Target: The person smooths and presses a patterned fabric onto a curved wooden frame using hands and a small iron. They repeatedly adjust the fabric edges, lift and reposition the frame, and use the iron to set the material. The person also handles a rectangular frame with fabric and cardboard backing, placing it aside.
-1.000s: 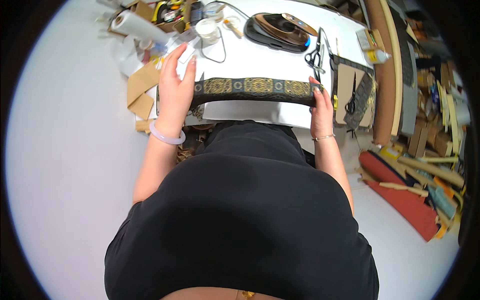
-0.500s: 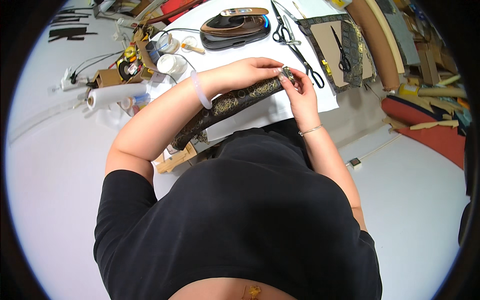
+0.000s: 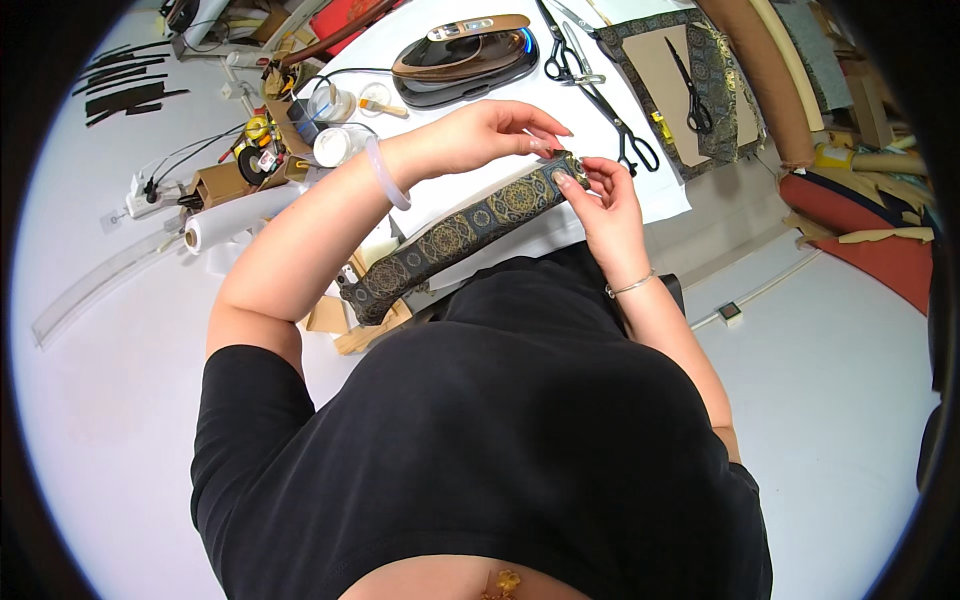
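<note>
On the white worktable (image 3: 480,205), three pairs of scissors and one brown iron (image 3: 465,58) are seen; the long dark brocade-covered strip (image 3: 455,235), flat earlier, is now raised slantwise, its far end pinched by left hand (image 3: 490,135) and right hand (image 3: 605,205)

Dark brocade strip (image 3: 470,230) with gold medallions; brown iron (image 3: 465,60)

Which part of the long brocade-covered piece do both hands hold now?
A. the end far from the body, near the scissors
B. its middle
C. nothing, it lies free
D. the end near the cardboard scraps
A: the left hand and right hand pinch the far end of the brocade-covered piece together.
</note>
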`<action>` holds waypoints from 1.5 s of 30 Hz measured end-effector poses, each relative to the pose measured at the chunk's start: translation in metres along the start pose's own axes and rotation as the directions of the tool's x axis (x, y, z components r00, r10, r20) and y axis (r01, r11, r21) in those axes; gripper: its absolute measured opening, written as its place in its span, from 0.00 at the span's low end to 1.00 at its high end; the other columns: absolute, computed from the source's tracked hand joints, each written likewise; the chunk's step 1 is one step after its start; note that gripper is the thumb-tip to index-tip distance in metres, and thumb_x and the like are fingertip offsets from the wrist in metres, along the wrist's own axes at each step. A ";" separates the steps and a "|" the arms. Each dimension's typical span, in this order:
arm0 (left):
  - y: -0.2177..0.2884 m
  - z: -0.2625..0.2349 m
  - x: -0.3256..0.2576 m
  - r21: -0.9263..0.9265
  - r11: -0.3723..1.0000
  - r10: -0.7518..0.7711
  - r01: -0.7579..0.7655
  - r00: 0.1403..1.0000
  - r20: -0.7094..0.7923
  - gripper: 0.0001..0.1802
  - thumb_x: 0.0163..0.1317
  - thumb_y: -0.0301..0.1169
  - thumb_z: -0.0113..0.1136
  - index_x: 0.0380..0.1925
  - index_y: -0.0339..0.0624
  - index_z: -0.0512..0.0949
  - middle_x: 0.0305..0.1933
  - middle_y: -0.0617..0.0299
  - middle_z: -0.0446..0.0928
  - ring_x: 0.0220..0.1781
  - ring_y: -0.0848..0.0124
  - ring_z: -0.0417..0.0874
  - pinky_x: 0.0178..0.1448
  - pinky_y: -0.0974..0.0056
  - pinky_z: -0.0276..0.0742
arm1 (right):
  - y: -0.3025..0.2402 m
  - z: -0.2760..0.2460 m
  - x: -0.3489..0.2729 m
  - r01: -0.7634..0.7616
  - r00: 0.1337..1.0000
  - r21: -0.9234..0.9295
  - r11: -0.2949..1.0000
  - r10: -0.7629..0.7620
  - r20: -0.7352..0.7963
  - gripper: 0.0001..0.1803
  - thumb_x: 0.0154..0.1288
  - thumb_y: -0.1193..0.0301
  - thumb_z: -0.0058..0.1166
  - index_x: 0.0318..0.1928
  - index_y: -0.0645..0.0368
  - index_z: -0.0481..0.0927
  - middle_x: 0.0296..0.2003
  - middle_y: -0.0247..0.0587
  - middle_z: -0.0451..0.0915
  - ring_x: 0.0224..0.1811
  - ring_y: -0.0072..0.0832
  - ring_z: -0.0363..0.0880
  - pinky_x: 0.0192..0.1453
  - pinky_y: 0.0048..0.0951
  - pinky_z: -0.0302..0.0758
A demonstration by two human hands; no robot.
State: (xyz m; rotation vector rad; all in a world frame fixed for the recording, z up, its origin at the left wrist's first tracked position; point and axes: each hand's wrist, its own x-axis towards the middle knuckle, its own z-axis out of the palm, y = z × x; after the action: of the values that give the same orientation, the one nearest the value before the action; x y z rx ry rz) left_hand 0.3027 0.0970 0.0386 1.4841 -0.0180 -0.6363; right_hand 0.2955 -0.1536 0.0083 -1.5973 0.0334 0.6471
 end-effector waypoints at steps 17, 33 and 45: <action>0.025 0.008 0.010 0.465 0.880 0.170 -0.097 0.979 -0.117 0.36 0.66 0.31 0.76 0.72 0.43 0.73 0.65 0.59 0.80 0.53 0.76 0.83 0.56 0.67 0.84 | -0.009 0.000 -0.006 -0.004 1.000 -0.039 0.999 0.003 -0.029 0.25 0.64 0.62 0.76 0.53 0.64 0.83 0.51 0.39 0.84 0.51 0.25 0.81 0.60 0.30 0.77; 0.005 0.027 -0.011 -0.055 0.979 -0.201 0.195 0.969 -0.141 0.26 0.66 0.32 0.77 0.61 0.34 0.81 0.51 0.66 0.85 0.51 0.80 0.83 0.60 0.71 0.78 | -0.023 -0.009 -0.023 -0.021 0.998 0.150 0.989 0.030 -0.063 0.15 0.77 0.67 0.64 0.53 0.67 0.87 0.40 0.33 0.87 0.43 0.14 0.80 0.50 0.20 0.77; 0.000 0.036 -0.014 -0.046 0.994 -0.110 0.102 0.966 -0.235 0.24 0.66 0.32 0.77 0.58 0.34 0.81 0.49 0.65 0.86 0.49 0.80 0.84 0.56 0.71 0.81 | -0.041 -0.005 -0.024 0.005 0.998 0.031 1.000 -0.003 -0.064 0.10 0.70 0.72 0.70 0.43 0.66 0.87 0.37 0.34 0.87 0.40 0.17 0.82 0.47 0.20 0.78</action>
State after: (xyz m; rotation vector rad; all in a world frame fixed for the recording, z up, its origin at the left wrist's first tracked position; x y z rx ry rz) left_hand 0.2769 0.0700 0.0479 1.5280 0.2577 -0.5384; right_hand 0.2930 -0.1604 0.0558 -1.5872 0.0869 0.5899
